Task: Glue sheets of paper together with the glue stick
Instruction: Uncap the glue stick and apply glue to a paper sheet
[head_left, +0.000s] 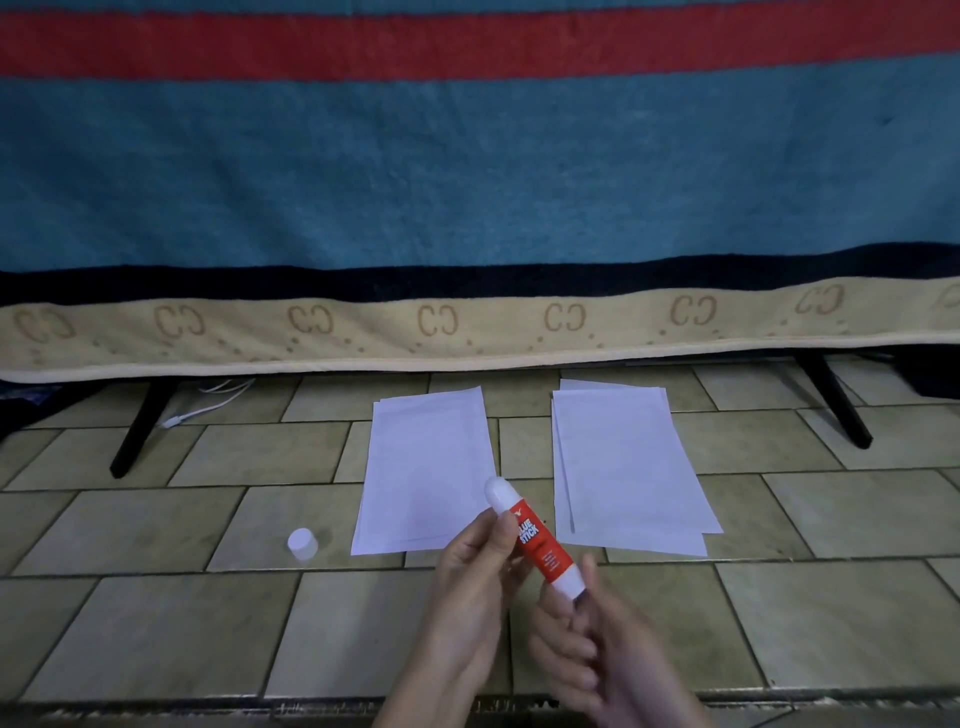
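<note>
Left of the glue stick (535, 540), on the floor tiles (156, 530), its white cap (302, 543) is standing by itself, so the stick is already uncapped. Just beyond it, the left stack of paper (423, 467) is lying flat, partly under the stick's white tip. I am holding the red barrel tilted above the tiles, my left hand (478, 582) curling its fingers round the upper part. My right hand (582, 639) is pinching the base, which looks like twisting the glue up. Right of the stick, well apart from the first stack, the right stack of paper (628, 467) is waiting. Next I am expecting to bring the tip down onto a sheet, pressing lightly.
</note>
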